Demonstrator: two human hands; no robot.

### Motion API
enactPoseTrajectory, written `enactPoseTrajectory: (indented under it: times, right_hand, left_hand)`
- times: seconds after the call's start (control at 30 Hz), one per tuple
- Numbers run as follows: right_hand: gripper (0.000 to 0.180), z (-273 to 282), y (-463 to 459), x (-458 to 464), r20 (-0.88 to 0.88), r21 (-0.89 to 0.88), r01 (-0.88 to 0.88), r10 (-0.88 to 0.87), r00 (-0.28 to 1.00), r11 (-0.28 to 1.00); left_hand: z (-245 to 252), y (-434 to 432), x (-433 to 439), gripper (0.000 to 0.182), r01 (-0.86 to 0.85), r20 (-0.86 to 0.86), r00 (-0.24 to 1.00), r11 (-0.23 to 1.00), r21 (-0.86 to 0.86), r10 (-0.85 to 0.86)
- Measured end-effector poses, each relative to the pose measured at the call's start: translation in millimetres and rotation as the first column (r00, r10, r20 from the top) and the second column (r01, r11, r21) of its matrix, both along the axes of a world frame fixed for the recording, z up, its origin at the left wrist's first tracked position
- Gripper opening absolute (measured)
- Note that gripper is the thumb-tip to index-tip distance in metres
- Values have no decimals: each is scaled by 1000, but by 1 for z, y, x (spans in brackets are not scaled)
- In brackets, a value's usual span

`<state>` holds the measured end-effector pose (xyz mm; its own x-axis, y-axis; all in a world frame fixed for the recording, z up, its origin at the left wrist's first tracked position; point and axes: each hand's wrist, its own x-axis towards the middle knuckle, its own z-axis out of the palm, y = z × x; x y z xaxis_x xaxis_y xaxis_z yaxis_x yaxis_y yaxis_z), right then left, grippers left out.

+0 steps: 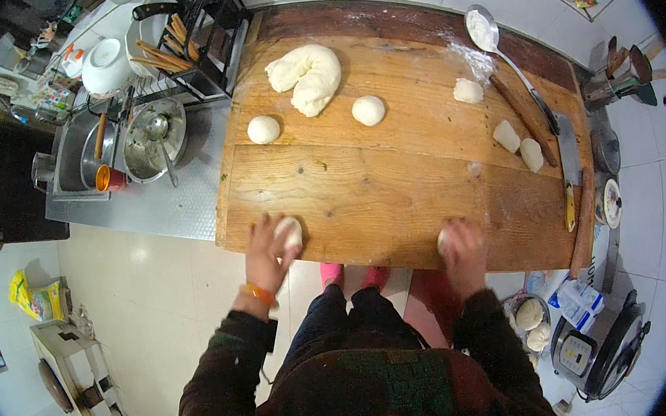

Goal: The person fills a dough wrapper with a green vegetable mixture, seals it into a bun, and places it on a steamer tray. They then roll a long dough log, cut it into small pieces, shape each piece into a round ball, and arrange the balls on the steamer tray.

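At the near left edge of a wooden board (342, 176), my left hand (267, 249) cups a small dough ball (292, 232) between thumb and fingers. My right hand (464, 248), slightly blurred, curls over another dough piece (442, 241) that it mostly hides. Farther back lie two round dough balls, one on the left (264, 129) and one near the middle (369, 110). Behind them rests a thick curved roll of dough (311, 78). Toward the right are three cut dough lumps: an upper one (468, 91), a middle one (506, 136) and a lower one (531, 155).
On the board's right lie a thin rolling pin (523, 118), a flour-filled ladle (482, 31), a cleaver (568, 150) and a thicker wooden rod (582, 222). A metal bowl (146, 161) and sink (67, 170) stand left. A rice cooker (595, 347) sits lower right.
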<state>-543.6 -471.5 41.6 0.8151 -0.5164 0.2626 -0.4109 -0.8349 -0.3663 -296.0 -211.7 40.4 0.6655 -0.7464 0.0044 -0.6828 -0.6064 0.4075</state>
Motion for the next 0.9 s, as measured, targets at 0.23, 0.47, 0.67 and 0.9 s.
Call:
enactPoseTrajectory:
  times: [0.23, 0.47, 0.67, 0.9]
  right_hand:
    - [33, 14, 30, 28, -62, -86, -127, 122, 991, 988]
    - [32, 11, 10, 34, -46, 55, 32, -30, 999, 998]
    - [33, 27, 30, 29, -60, 47, -190, 192, 979, 981]
    - [35, 5, 30, 39, 22, -59, -55, 56, 998, 997]
  left_hand:
    - [17, -7, -23, 44, 274, 215, 947, 949, -156, -238]
    - [13, -3, 11, 36, 59, 71, 997, 933, -354, -36]
    - [6, 12, 2, 39, 294, 146, 953, 929, -227, -266]
    - [0, 0, 4, 38, 157, 198, 974, 956, -247, -108]
